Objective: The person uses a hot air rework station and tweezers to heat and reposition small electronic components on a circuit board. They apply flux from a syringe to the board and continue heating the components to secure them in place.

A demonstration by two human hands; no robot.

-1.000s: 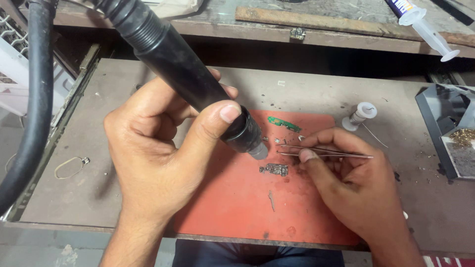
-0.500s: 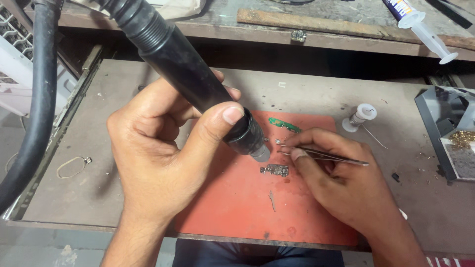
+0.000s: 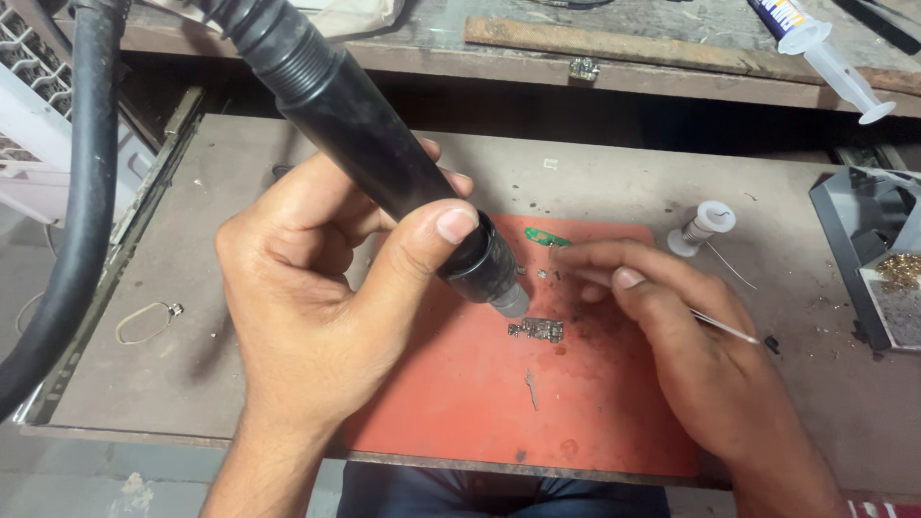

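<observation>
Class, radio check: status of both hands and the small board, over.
Left hand grips black hot-air handpiece, nozzle just above small circuit board. Right hand holds tweezers beside it. Nothing between.

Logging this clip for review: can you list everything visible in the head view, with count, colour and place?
hot-air nozzle tool: 1, black, held over the mat's upper middle
hose: 1, black, far left
mat: 1, red-orange, on the pull-out board
small circuit board: 1, dark with metallic parts, mat centre, just below the nozzle tip
green strip: 1, green, mat's top edge
tweezers: 1, metallic, in the right hand
solder spool: 1, white, right of the mat
syringe: 1, clear, top right shelf
wire loop: 1, pale, board's left side
left hand: 1, gripping the nozzle tool
right hand: 1, pinching the tweezers
</observation>
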